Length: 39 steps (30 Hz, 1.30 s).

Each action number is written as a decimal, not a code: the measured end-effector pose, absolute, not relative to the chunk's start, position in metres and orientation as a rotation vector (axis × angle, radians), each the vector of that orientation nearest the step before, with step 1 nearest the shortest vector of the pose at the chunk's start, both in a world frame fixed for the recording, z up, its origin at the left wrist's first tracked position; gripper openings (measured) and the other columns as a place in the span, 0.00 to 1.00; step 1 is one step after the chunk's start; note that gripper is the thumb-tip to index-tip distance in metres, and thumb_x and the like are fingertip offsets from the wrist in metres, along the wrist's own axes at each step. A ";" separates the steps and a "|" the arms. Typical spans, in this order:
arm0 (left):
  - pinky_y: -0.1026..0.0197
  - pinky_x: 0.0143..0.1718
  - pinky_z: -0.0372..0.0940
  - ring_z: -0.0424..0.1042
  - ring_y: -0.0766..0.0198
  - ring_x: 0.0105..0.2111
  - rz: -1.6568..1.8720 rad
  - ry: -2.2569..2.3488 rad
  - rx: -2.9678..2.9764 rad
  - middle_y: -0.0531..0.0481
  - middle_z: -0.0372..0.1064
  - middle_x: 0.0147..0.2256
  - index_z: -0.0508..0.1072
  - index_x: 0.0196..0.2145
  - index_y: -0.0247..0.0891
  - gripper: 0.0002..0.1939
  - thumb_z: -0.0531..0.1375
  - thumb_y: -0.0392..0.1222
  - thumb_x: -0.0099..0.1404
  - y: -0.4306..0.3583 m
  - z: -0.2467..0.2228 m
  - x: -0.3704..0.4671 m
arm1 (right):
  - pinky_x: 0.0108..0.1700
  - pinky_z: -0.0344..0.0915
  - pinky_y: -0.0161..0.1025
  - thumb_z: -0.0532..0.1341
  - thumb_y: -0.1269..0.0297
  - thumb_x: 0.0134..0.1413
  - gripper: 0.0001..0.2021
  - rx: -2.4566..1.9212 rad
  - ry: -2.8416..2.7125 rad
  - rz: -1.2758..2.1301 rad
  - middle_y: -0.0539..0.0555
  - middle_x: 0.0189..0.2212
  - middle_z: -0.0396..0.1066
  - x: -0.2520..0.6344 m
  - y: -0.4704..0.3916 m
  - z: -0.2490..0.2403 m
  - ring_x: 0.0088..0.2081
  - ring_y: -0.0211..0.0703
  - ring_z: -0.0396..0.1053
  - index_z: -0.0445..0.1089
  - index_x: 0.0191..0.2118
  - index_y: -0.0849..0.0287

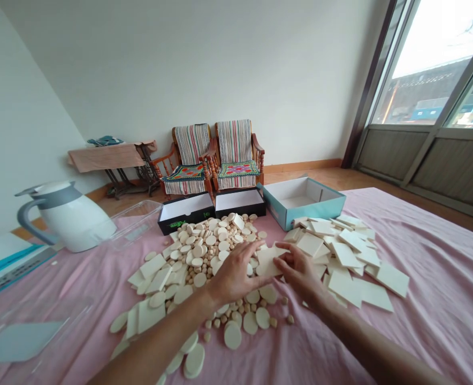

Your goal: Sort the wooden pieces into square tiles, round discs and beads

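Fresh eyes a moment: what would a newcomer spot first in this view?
First, the heap of pale discs in the middle of the pink cloth, where the left hand and right hand hold a pale square. Then the pile of square pieces on the right, in front of the open light-blue box. Last, the white jug toward the left.
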<state>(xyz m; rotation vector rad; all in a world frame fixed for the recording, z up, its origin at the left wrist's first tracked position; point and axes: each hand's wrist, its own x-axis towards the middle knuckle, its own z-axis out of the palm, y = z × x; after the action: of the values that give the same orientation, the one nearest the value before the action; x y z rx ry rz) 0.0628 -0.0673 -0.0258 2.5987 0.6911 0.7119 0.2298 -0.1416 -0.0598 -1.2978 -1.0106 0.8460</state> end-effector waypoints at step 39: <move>0.63 0.41 0.68 0.73 0.62 0.41 0.824 0.828 2.547 0.45 0.72 0.46 0.66 0.53 0.39 0.20 0.59 0.44 0.63 -0.018 -0.016 0.181 | 0.34 0.63 0.37 0.55 0.67 0.55 0.07 -1.550 -1.200 -0.491 0.52 0.31 0.70 0.299 -0.146 -0.031 0.29 0.39 0.67 0.70 0.37 0.57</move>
<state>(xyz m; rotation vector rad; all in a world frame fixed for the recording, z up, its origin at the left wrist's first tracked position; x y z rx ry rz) 0.1815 -0.0176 -0.0162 2.5472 0.8278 0.8242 0.2992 -0.1457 -0.0315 -1.5502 -1.1996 -0.4906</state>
